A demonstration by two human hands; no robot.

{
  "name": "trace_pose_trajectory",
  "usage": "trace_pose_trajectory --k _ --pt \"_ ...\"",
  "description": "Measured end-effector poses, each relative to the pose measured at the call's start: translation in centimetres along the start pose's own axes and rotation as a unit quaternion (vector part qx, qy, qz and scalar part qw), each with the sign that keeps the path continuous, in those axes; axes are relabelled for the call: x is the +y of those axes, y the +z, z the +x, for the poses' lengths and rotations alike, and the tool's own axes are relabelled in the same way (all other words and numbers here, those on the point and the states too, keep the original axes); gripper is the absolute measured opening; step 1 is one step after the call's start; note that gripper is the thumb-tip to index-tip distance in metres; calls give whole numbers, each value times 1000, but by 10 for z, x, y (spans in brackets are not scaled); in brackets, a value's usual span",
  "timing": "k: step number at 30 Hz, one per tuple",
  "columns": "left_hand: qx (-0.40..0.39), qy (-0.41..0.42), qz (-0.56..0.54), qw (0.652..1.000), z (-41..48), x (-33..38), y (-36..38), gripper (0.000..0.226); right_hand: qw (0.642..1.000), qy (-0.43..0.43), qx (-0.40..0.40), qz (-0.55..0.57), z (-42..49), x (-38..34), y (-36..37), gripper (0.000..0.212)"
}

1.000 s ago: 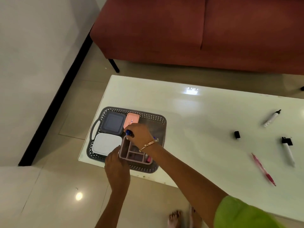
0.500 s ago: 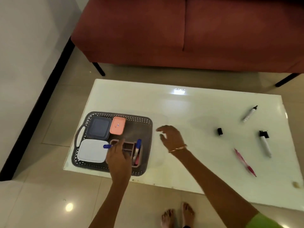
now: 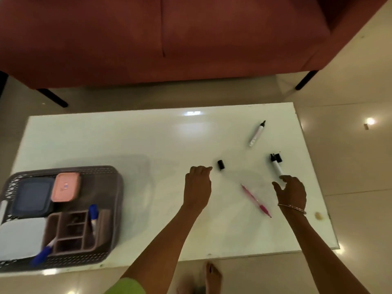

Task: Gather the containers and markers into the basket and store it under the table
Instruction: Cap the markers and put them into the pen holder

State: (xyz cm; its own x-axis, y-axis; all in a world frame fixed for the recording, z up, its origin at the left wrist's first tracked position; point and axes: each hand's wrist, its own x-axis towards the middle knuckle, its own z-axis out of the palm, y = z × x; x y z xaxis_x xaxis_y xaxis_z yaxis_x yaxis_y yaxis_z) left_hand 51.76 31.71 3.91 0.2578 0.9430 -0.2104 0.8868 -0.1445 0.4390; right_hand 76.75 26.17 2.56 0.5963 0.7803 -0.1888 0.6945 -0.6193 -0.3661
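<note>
Markers lie loose on the right half of the white table (image 3: 106, 141), and both hands reach out over them with neither holding anything. The right hand (image 3: 291, 190), a thin bangle (image 3: 291, 207) at its wrist, is spread, thumb apart from the curled fingers, its fingertips at the near end of the white marker with a black cap (image 3: 276, 166); whether they touch it I cannot tell. The left hand (image 3: 197, 185) is loosely curled, knuckles up, just beside a small black cap (image 3: 221, 164). Between the two hands lies a pink pen (image 3: 255, 200), slanted. Farther off rests another marker (image 3: 257, 133). Well to the left, on the table's near corner, sits the grey basket (image 3: 114, 209) with lidded containers, a divided brown organizer (image 3: 74, 232) and two blue markers (image 3: 93, 213).
</note>
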Motion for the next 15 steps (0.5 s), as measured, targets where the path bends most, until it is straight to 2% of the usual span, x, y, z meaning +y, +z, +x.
trace_pose_trajectory --k 2,5,8,12,15 --pt "-15 15 25 999 24 11 18 39 1000 -2 0 -9 18 10 3 35" --pt "-24 2 -9 1000 54 24 39 35 1000 -7 -15 -20 38 18 12 40" --pt "-35 -44 -67 996 73 33 47 32 999 -6 -29 -23 46 20 20 32" --pt "-28 -77 -53 995 85 41 53 18 999 1 -37 4 46 18 25 21" --pt "-15 -134 -127 983 84 46 54 15 998 -28 -46 26 37 5 22 12"
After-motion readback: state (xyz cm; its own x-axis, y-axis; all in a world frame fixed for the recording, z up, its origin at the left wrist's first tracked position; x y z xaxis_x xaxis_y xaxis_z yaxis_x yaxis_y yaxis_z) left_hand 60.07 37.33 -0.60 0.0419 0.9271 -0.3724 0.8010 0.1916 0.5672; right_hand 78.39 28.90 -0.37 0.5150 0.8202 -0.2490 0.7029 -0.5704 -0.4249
